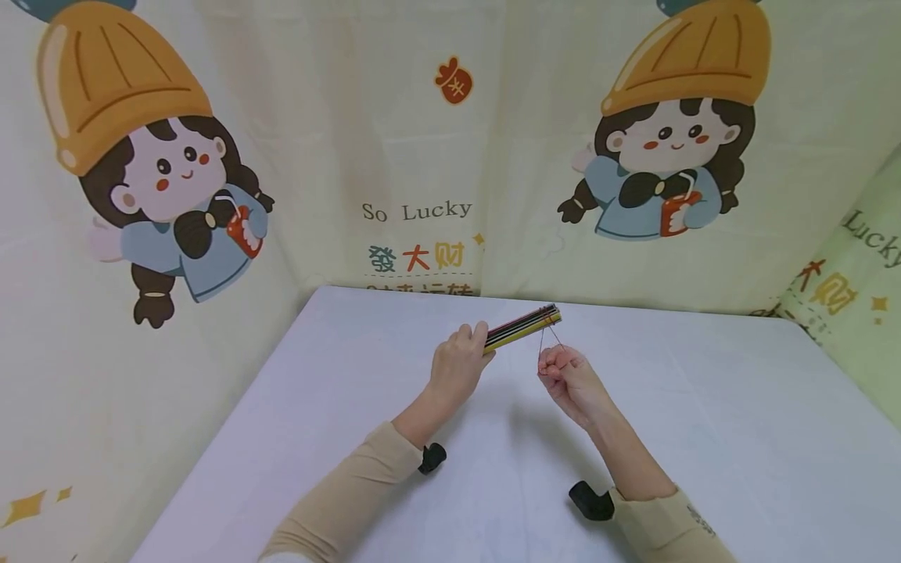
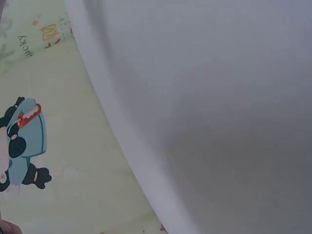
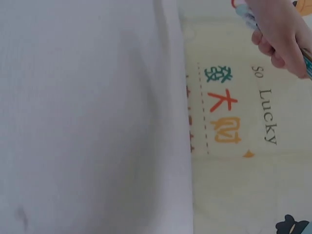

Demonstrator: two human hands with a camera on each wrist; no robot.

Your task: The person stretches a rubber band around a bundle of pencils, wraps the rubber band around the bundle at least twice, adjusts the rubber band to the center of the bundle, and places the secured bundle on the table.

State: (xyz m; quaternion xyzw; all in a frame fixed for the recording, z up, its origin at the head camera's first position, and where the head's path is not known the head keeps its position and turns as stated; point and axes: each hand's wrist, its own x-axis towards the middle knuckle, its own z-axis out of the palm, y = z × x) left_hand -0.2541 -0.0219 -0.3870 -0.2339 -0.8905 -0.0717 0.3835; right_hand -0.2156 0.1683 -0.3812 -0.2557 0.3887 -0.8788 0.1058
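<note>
My left hand (image 1: 457, 361) grips a bundle of pencils (image 1: 517, 329), striped black, yellow and red, above the white table. The bundle slants up to the right, its far end sticking out past the fingers. Around that end runs a thin rubber band (image 1: 540, 350), stretched down in two strands. Below the end, my right hand (image 1: 572, 379) holds the lower loop of the band with curled fingers. In the right wrist view a hand (image 3: 280, 36) grips the bundle at the upper right. Only a bit of a finger (image 2: 9, 227) shows in the left wrist view's bottom corner.
The white tabletop (image 1: 493, 500) lies under both arms. A cream printed curtain (image 1: 535, 195) with cartoon figures hangs behind the table and along its sides. A black camera piece (image 1: 432, 458) sits at the left wrist and another (image 1: 591, 501) at the right.
</note>
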